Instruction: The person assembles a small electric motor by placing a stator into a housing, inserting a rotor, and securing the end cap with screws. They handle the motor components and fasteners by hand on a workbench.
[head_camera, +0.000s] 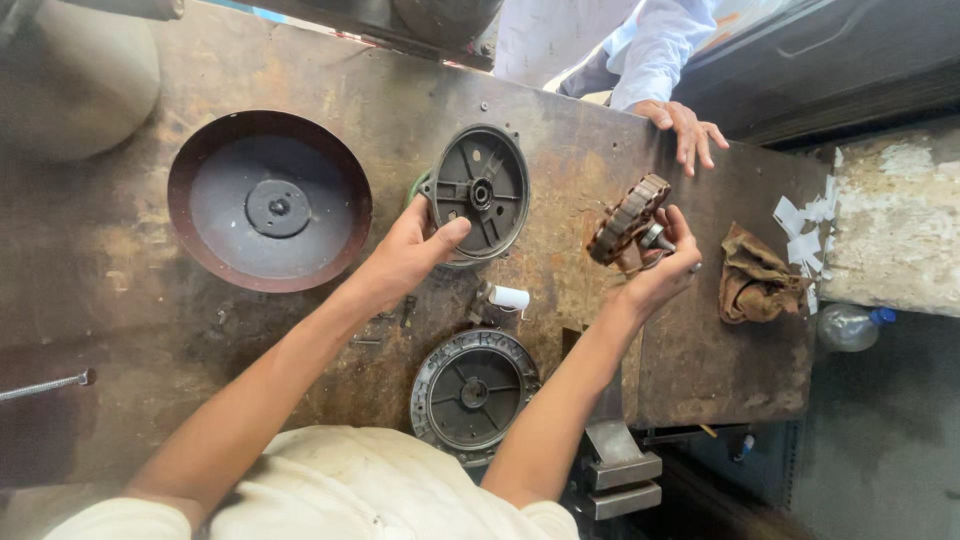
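Rusty ribbed rotor (628, 220) in right hand (655, 280); left hand (405, 255) on spoked round cover (480, 190)

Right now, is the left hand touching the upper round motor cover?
Touching. The head view shows the left hand with its thumb laid over the lower rim of the upper cover and fingers behind its edge, no gap between them.
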